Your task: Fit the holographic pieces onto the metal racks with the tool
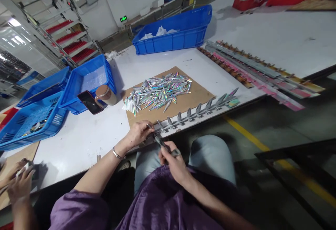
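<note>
Right hand (172, 160) (off-table) beside rack (195, 110).

A: Bright overhead light washes the white table (86, 139); ceiling glare streaks the upper left corner.

B: And the foil pieces (159, 92) glint rainbow. The floor (262, 118) falls dim, crates cast soft shadows, and edges bend and smear from wide-angle distortion.

We see the lure pile (160, 92) on the cardboard sheet (199, 95), crates (86, 83) left of it, the rack strip (199, 109) along its near edge.
</note>
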Demonstrator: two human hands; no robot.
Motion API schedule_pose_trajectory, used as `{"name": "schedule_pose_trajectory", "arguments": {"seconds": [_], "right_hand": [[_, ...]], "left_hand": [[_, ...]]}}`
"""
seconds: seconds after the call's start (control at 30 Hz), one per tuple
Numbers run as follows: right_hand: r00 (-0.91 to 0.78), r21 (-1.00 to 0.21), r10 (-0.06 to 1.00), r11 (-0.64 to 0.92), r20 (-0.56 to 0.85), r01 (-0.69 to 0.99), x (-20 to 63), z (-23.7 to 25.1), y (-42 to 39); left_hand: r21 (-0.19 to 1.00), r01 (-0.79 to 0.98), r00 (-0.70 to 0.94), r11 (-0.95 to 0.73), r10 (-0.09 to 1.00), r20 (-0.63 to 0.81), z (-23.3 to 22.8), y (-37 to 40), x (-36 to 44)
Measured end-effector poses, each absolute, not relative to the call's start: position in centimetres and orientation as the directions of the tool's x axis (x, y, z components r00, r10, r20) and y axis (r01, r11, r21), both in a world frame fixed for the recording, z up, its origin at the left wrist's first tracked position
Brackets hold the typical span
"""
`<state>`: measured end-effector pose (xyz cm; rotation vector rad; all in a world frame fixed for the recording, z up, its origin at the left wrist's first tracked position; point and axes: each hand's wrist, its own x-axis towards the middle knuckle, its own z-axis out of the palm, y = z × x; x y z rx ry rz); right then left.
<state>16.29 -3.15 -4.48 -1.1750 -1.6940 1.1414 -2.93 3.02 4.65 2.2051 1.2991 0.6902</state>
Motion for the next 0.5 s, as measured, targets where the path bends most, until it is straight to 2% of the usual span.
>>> {"name": "schedule_pose_trajectory", "arguments": {"seconds": [0.07,0.17,0.2,0.27,0.3,0.37,0.43,0.5], "right_hand": [[-0.323,-0.996,0.946,0.051,0.023,0.078,15.9,-4.9,-3.0],[-0.372,-0.986,0.927,-0.102,-0.047,-0.131,16.6,-5.3,-2.9],[-0.37,-0.989,0.928,-0.092,-0.042,-0.118,17.1,-5.2,-2.8],[-0.355,-0.984,0.932,0.13,0.079,0.121,18.1,-4.8,-2.6],[-0.377,-0.907,0.909,0.301,0.18,0.295,18.5,-4.4,-2.5],[-0.487,-0.574,0.807,0.583,0.333,0.574,18.9,-3.6,-2.2],[-0.58,-0.252,0.729,0.677,0.365,0.692,18.8,-2.9,-2.2],[-0.606,-0.101,0.715,0.672,0.349,0.734,18.2,-2.5,-2.4]], "left_hand": [[0.627,0.647,0.422,-0.435,0.888,0.182,4.7,2.9,-2.9],[0.61,0.646,0.427,-0.458,0.88,0.209,4.6,2.9,-2.8],[0.605,0.646,0.428,-0.466,0.877,0.219,4.6,2.9,-2.8],[0.595,0.641,0.436,-0.484,0.868,0.237,4.4,2.9,-2.8],[0.591,0.64,0.439,-0.491,0.865,0.243,4.3,2.9,-2.9],[0.584,0.641,0.44,-0.497,0.862,0.251,4.2,2.9,-3.0],[0.582,0.649,0.433,-0.49,0.867,0.247,4.2,2.8,-3.1],[0.583,0.658,0.423,-0.476,0.875,0.238,4.2,2.7,-3.1]]}}
